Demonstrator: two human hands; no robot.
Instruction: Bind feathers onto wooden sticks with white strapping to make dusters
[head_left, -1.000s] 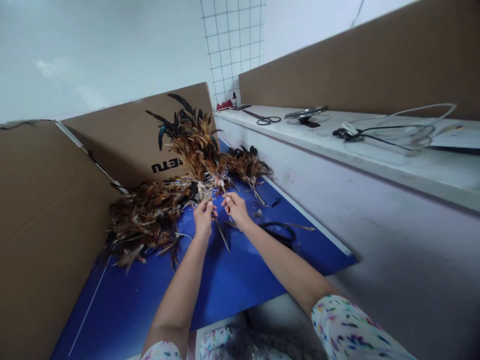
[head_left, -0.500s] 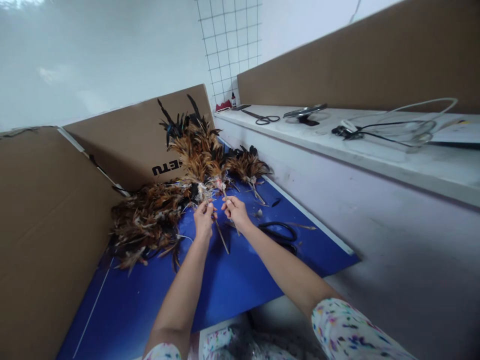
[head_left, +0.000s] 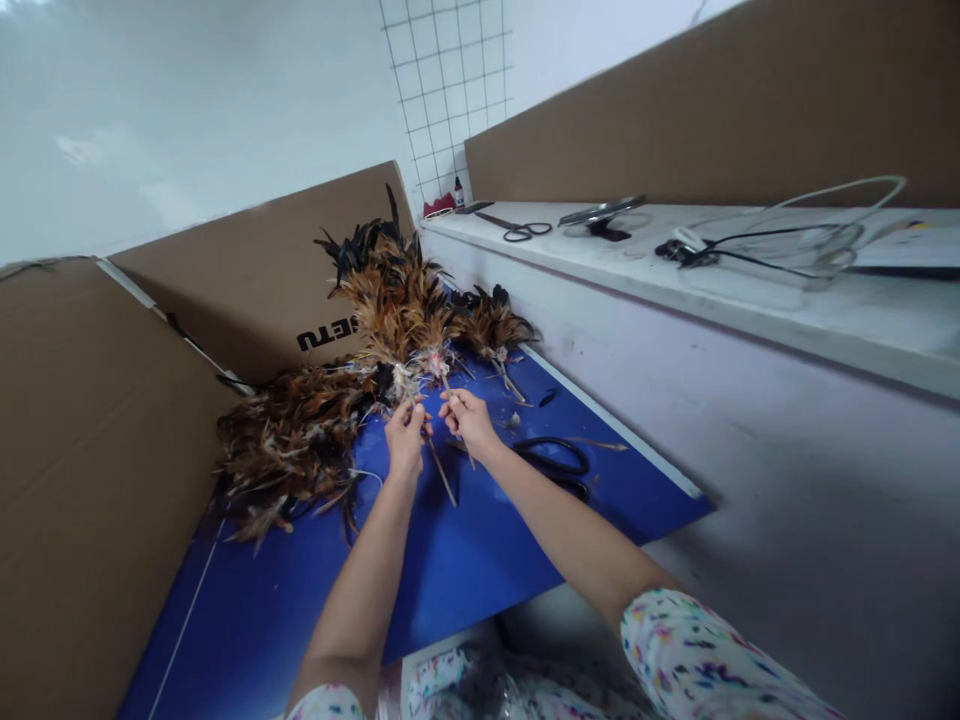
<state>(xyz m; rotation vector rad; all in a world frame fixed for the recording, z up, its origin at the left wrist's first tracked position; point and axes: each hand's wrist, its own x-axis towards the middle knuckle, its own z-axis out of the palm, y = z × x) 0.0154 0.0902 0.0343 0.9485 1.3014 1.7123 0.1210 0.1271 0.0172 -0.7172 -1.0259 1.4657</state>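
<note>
My left hand (head_left: 407,432) is closed around the thin stick of a feather duster (head_left: 375,290), whose long brown and black feathers fan out away from me. My right hand (head_left: 466,418) pinches the stick of a second feather duster (head_left: 433,325). The two dusters lie side by side, and their feathers overlap, so the border between them is unclear. Pale fluff shows where feathers meet stick. Below my left hand the stick's bare end (head_left: 444,475) points toward me over the blue tabletop (head_left: 480,570).
A heap of brown feathers (head_left: 289,440) lies at left. Another feather bundle (head_left: 491,325) rests at right. Black-handled scissors (head_left: 556,465) lie by my right forearm. Cardboard walls (head_left: 60,450) stand left and behind. On the white shelf (head_left: 705,310) are scissors (head_left: 525,232) and cables (head_left: 780,250).
The camera view has shifted slightly. The dark feather tips at the far end have changed position a little. Both hands keep their hold on the sticks.
</note>
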